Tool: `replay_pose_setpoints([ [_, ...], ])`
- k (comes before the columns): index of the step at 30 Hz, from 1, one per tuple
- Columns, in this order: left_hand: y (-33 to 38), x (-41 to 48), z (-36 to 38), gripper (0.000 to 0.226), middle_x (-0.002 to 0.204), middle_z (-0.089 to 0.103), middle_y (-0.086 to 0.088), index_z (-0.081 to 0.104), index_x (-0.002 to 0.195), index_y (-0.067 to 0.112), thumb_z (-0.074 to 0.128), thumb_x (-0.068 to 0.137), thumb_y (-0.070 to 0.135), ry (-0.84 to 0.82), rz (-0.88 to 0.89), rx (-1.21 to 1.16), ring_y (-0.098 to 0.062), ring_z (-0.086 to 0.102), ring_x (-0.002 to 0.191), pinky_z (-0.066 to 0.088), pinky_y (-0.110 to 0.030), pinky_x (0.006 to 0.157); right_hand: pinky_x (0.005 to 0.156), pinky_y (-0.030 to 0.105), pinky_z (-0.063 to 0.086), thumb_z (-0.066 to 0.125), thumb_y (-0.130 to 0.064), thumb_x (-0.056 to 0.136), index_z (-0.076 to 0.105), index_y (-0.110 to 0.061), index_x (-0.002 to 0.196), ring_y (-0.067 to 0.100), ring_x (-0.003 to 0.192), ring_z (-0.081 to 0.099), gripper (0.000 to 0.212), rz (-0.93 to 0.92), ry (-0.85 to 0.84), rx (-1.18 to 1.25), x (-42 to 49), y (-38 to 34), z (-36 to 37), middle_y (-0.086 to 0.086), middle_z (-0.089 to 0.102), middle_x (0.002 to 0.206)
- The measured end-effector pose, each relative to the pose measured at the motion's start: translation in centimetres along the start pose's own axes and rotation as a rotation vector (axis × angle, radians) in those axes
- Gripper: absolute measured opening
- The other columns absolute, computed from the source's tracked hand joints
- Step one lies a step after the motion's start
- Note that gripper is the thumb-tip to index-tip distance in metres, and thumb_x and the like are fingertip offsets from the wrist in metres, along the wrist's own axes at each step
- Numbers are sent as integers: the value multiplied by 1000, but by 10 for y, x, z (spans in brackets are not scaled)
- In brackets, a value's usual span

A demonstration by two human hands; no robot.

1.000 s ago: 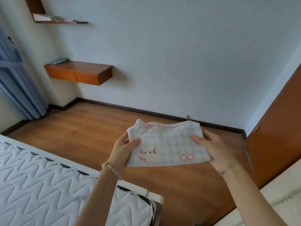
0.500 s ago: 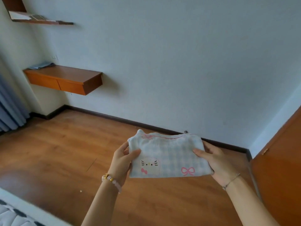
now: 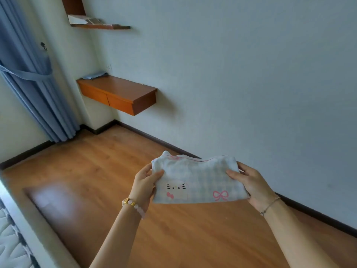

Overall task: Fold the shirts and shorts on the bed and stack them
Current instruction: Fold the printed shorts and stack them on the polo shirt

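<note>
Folded garment held over the floor

Both hands hold a folded light-blue checked garment (image 3: 199, 181) in the air above the wooden floor (image 3: 96, 171). The left hand (image 3: 144, 185) grips its left edge, thumb on top; the right hand (image 3: 251, 182) grips its right edge likewise. The bed (image 3: 11, 242) shows at the lower left corner.

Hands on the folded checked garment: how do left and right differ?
The left hand wears a beaded bracelet of pink and gold beads; the right hand wears a thin chain bracelet. The left thumb lies near the cat face print, the right thumb above the pink bow. Both pinch the folded garment by an edge, thumb on top, above the wooden floor.
</note>
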State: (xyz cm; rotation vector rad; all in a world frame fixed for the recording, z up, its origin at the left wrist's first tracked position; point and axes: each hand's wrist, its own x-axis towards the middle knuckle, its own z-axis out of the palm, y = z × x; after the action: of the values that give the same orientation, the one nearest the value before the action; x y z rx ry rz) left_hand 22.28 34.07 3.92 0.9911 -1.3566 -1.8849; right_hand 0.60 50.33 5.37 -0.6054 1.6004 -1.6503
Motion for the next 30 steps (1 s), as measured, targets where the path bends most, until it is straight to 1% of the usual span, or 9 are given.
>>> replay_pose_setpoints([
  [2, 6, 26, -11, 23, 90, 61, -15, 68, 102, 17, 64, 79, 17, 57, -3, -2, -26, 58, 80, 43, -45, 75, 69, 29, 57, 64, -7, 82, 67, -9, 109, 22, 89, 69, 27, 11, -52, -10, 43, -1, 14, 9, 73, 100],
  [4, 12, 55, -21, 24, 90, 57, -14, 69, 99, 19, 63, 76, 21, 112, 1, -5, -26, 54, 81, 40, -43, 74, 73, 32, 57, 64, -5, 83, 67, -10, 108, 24, 89, 69, 25, 12, -98, -38, 89, -3, 29, 10, 72, 100],
  [8, 27, 124, -44, 19, 91, 59, -14, 66, 105, 14, 57, 89, 10, 229, 46, -39, -23, 59, 78, 49, -37, 70, 86, 44, 53, 65, -8, 83, 68, -15, 106, 27, 95, 68, 24, -10, -219, -75, 182, -15, 68, 11, 72, 102],
  [12, 55, 187, -75, 19, 85, 67, -6, 66, 105, 13, 56, 89, 10, 383, 74, -54, -16, 63, 70, 49, -37, 70, 89, 48, 52, 66, -11, 83, 70, -17, 105, 27, 97, 68, 23, -27, -370, -113, 276, -35, 124, 9, 72, 102],
  [14, 69, 214, -96, 17, 88, 66, -9, 68, 101, 16, 57, 89, 10, 463, 83, -65, -19, 62, 73, 47, -41, 73, 90, 47, 52, 65, -12, 84, 70, -18, 106, 27, 98, 68, 23, -41, -460, -141, 320, -43, 158, 8, 72, 103],
  [19, 103, 265, -159, 17, 89, 68, -7, 66, 102, 15, 53, 92, 11, 636, 122, -118, -17, 63, 76, 52, -33, 67, 85, 45, 55, 66, -16, 84, 68, -20, 110, 24, 96, 69, 26, -40, -631, -185, 405, -51, 261, 3, 73, 102],
  [22, 116, 289, -210, 19, 92, 69, -7, 66, 105, 14, 53, 92, 11, 722, 151, -157, -19, 64, 80, 51, -37, 73, 82, 46, 56, 65, -19, 84, 66, -19, 111, 23, 93, 70, 27, -26, -734, -198, 445, -44, 332, 3, 73, 102],
  [25, 127, 315, -268, 22, 94, 69, -11, 69, 103, 17, 51, 92, 11, 803, 171, -193, -24, 63, 84, 51, -39, 76, 78, 42, 58, 63, -15, 85, 66, -19, 108, 24, 91, 70, 23, 7, -820, -184, 482, -36, 409, 5, 73, 100],
  [30, 161, 362, -377, 23, 99, 68, -12, 68, 101, 18, 49, 93, 11, 900, 222, -235, -26, 64, 90, 52, -40, 75, 84, 48, 55, 67, -20, 79, 62, -15, 117, 31, 96, 68, 38, 97, -937, -143, 536, -30, 549, 11, 71, 106],
])
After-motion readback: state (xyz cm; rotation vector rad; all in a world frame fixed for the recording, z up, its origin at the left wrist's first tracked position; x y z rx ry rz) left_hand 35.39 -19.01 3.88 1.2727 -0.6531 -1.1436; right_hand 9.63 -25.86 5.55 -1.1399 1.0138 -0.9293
